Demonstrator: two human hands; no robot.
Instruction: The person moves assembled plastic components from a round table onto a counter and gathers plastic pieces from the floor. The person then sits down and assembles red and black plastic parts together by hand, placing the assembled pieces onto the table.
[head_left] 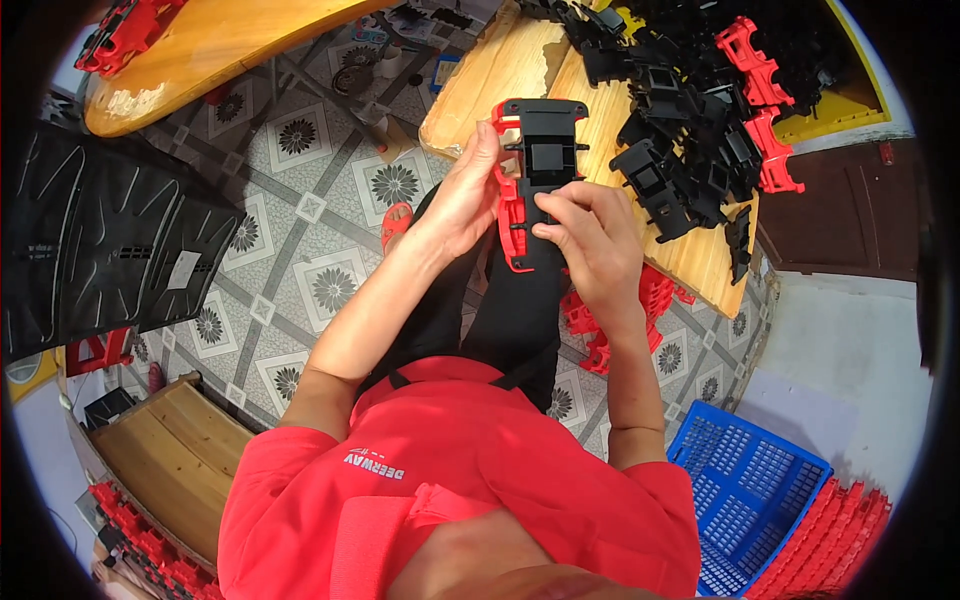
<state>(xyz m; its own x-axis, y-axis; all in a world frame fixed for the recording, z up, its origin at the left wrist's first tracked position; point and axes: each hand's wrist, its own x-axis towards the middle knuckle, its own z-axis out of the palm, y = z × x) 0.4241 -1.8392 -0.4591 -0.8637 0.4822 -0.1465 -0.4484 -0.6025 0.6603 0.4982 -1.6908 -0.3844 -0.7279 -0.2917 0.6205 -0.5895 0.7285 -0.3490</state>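
Over my thighs, next to the table corner, my left hand (468,195) holds a red plastic frame (512,220) by its left side, thumb pointing up along the edge. A black plastic insert (548,125) with a square raised middle lies on the frame and covers most of its upper part. With thumb and forefinger pinched together, my right hand (592,235) grips the insert's lower right end. The fingertips hide part of that end, so I cannot tell whether the insert is seated there. The red frame shows along the left side and at the bottom.
A wooden table (490,85) carries a heap of black parts (660,95), red frames (750,65) and a yellow-rimmed tray (865,60). A blue basket (745,475) and stacked red parts (830,540) stand lower right. Black panels (110,235) and a wooden bench (180,455) are left.
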